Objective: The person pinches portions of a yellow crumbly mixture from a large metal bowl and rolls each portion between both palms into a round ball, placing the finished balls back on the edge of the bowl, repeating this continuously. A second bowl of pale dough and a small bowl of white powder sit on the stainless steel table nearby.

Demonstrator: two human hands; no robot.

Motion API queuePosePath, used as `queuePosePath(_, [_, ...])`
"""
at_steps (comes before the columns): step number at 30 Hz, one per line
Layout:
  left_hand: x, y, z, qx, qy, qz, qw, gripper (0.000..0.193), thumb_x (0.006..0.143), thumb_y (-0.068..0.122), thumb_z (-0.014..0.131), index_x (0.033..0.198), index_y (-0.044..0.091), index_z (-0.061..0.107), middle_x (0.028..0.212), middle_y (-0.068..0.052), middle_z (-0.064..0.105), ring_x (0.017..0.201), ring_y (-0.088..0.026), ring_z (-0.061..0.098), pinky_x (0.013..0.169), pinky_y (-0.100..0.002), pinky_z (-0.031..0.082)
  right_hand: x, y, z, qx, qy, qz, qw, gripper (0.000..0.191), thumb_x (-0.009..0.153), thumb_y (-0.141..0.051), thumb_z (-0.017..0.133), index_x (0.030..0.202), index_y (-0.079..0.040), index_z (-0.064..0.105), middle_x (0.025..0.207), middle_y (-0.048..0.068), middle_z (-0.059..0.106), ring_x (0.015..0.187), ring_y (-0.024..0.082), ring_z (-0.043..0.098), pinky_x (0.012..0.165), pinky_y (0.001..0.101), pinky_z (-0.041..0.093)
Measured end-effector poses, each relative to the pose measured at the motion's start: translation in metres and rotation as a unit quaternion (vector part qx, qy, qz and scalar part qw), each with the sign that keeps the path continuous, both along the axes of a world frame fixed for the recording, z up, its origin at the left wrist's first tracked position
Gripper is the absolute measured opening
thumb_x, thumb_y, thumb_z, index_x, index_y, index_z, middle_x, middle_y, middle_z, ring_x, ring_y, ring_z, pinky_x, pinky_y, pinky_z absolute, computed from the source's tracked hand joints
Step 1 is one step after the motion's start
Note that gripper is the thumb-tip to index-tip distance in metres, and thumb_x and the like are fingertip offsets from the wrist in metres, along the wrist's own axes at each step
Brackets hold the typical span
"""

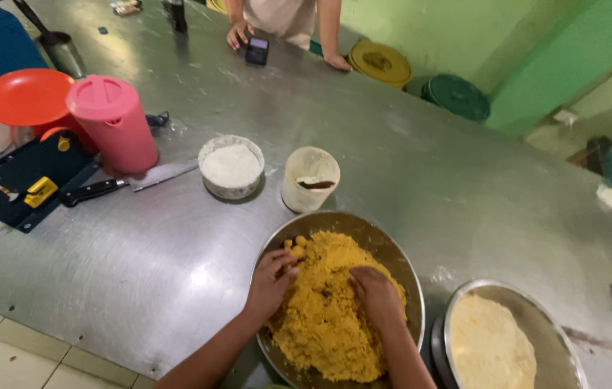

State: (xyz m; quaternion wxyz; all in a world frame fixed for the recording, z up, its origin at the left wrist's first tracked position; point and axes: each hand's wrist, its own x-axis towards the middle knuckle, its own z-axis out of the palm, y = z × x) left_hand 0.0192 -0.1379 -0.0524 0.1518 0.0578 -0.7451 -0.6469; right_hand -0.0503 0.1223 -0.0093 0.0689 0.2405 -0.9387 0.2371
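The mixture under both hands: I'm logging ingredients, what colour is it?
Deep yellow mixture, crumbly, in the head view.

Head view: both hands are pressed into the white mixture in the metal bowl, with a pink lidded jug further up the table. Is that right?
Not quite. The head view shows the mixture is yellow, not white. Both the left hand and right hand are pressed into it in the metal bowl, and the pink lidded jug is further up the table.

Both hands, left hand (271, 277) and right hand (376, 289), rest in the dough (327, 317) inside a bowl (399, 263) on the counter (176, 259). A second bowl (457, 302) sits right; behind stand a tub (310, 178) and flour dish (231, 167), a knife (129, 182) and jug (113, 122) farther left.
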Motion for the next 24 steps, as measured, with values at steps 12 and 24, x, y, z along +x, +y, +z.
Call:
queuePosePath(12, [-0.003,0.0,-0.018,0.136,-0.049,-0.019,0.989,0.038,0.1,0.014,0.063,0.138,0.007,0.062,0.119,-0.005,0.072,0.096,-0.014,0.064,0.086,-0.027,0.055,0.005,-0.024,0.015,0.11,-0.085,-0.104,0.985,0.041,0.091,-0.012,0.067,0.132,-0.013,0.066,0.13,0.013,0.067,0.113,0.033,0.068,0.096,0.0415,0.057])
queuePosePath(24, [0.003,-0.002,-0.002,0.057,0.0,-0.014,0.998,0.027,0.099,0.008,0.06,0.123,0.003,0.07,0.138,-0.006,0.061,0.105,-0.016,0.067,0.087,-0.027,0.056,0.017,0.007,-0.008,-0.038,-0.097,-0.171,0.98,0.035,0.094,-0.016,0.068,0.128,-0.009,0.069,0.144,0.01,0.061,0.124,0.025,0.065,0.1,0.0373,0.056])
